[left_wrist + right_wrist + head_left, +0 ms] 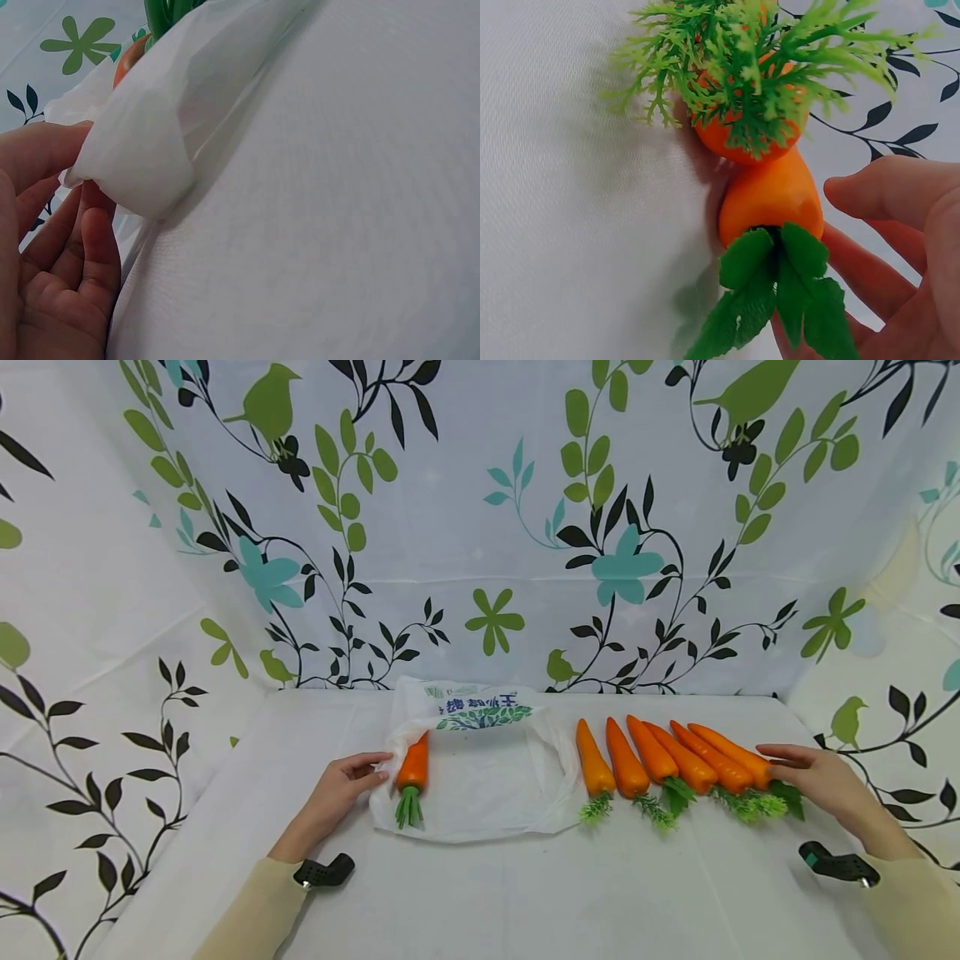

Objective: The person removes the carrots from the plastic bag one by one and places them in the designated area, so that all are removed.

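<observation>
My left hand (347, 787) pinches the left edge of a thin white plastic bag (495, 802), thumb and fingertips meeting on the film in the left wrist view. Inside the bag's left side lies an orange carrot (412, 766) with a green stem tuft. At the right end of a row of carrots, my right hand (825, 785) is beside the outermost carrot (731, 752). In the right wrist view, this carrot (769, 199) has dark green leaves; the thumb is held apart from it, while the other fingers reach behind its far side.
Several more carrots (590, 760) with green tops lie side by side between the bag and my right hand. A white cloth covers the table (525, 902). Behind it hangs a curtain (465, 527) printed with leaves and birds.
</observation>
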Demonstrator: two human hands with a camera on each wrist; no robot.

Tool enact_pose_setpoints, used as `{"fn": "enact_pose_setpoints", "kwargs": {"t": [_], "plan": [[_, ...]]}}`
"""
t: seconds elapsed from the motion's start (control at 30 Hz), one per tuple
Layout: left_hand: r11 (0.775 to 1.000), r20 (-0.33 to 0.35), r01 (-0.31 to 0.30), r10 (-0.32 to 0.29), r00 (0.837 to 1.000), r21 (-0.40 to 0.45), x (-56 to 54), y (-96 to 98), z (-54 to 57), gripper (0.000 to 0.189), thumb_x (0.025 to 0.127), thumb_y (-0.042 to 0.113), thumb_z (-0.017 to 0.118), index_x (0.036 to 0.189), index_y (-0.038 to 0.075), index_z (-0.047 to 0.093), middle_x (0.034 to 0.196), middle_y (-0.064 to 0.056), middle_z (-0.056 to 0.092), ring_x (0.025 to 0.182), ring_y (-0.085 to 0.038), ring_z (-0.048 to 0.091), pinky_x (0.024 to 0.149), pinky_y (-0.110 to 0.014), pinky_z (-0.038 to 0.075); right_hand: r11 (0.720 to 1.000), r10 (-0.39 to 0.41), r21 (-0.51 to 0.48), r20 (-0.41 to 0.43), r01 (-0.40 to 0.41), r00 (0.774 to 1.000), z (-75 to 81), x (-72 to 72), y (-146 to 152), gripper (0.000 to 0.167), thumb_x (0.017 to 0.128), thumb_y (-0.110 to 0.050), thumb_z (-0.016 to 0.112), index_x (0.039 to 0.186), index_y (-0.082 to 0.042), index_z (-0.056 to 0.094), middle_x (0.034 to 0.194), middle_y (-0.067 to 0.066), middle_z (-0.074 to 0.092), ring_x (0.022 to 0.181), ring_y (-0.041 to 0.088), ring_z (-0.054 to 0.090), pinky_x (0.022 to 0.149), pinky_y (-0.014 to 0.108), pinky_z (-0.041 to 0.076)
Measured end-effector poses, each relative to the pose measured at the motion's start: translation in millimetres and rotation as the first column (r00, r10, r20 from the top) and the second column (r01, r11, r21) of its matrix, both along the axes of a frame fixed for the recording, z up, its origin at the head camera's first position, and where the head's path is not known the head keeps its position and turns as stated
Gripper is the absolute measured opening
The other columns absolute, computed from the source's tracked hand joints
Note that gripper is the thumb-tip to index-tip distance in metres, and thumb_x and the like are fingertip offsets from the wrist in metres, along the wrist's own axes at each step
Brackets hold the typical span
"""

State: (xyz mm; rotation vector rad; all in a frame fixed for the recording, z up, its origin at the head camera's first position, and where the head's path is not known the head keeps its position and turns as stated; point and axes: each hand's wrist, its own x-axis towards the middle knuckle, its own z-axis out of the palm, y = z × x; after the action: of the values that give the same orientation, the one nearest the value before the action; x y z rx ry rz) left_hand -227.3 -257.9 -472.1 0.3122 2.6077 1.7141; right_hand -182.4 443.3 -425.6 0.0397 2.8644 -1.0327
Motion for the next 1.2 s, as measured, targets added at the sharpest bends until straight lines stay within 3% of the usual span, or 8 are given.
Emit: {"fn": "enact_pose_setpoints", "kwargs": {"t": [0.33,0.5,0.73,0.9,1.03,1.2], "plan": [[0.999,0.009,-0.013,0.013,1.0,-0.029,-0.5,-2.7,-0.7,0.035,0.094,0.019,0.071,0.127,0.007,0.069,0.11,-0.011,0.058,0.098,-0.025,0.046,0.078,-0.024,0.041,1.0,-0.01,0.003,-0.04,0.01,0.999,8.0,4.3,-9.0,0.055,0.105,-0.032,0.05,0.143,0.007,0.046,0.137,0.037,0.047,0.118,0.052,0.049,0.088,0.065,0.043],[1.0,0.015,-0.015,0.015,1.0,-0.024,-0.1,-2.4,-1.4,0.036,0.094,0.019,0.071,0.127,0.007,0.069,0.109,-0.011,0.058,0.098,-0.025,0.046,0.077,-0.024,0.041,1.0,-0.005,-0.01,-0.088,0.004,0.996,11.6,4.8,-22.6,0.052,0.105,-0.03,0.051,0.142,0.006,0.049,0.137,0.034,0.049,0.118,0.049,0.05,0.088,0.054,0.048],[1.0,0.008,-0.007,0.007,1.0,-0.008,0.1,-2.0,-3.2,0.035,0.093,0.017,0.072,0.126,0.006,0.069,0.103,-0.01,0.058,0.095,-0.023,0.047,0.075,-0.023,0.041,0.999,0.01,-0.043,-0.128,-0.015,0.992,16.9,9.1,-48.6,0.047,0.105,-0.026,0.049,0.141,0.004,0.051,0.138,0.033,0.049,0.124,0.052,0.042,0.092,0.066,0.04],[1.0,0.014,-0.006,0.006,1.0,-0.018,-0.1,-2.5,-2.2,0.035,0.094,0.016,0.071,0.127,0.006,0.068,0.103,-0.01,0.057,0.095,-0.022,0.047,0.075,-0.023,0.041,0.998,0.036,-0.046,-0.152,-0.044,0.988,19.0,10.3,-72.3,0.044,0.103,-0.026,0.054,0.138,0.001,0.056,0.139,0.03,0.049,0.124,0.049,0.045,0.088,0.048,0.049],[1.0,0.025,0.001,-0.001,1.0,-0.019,3.9,0.9,6.6,0.035,0.094,0.013,0.07,0.128,0.004,0.068,0.105,-0.01,0.057,0.096,-0.023,0.046,0.075,-0.023,0.041,0.997,0.067,-0.023,-0.178,-0.072,0.982,20.2,10.6,-89.3,0.041,0.101,-0.023,0.06,0.135,-0.001,0.06,0.138,0.029,0.051,0.115,0.044,0.05,0.078,0.034,0.048],[1.0,0.023,0.014,-0.014,1.0,-0.027,15.0,8.7,26.5,0.034,0.094,0.01,0.069,0.126,-0.001,0.067,0.105,-0.012,0.058,0.095,-0.024,0.047,0.076,-0.024,0.042,0.993,0.114,0.033,-0.237,-0.109,0.965,23.9,12.6,-109.3,0.037,0.096,-0.019,0.066,0.13,-0.004,0.065,0.137,0.028,0.053,0.11,0.042,0.052,0.073,0.039,0.046]]}}
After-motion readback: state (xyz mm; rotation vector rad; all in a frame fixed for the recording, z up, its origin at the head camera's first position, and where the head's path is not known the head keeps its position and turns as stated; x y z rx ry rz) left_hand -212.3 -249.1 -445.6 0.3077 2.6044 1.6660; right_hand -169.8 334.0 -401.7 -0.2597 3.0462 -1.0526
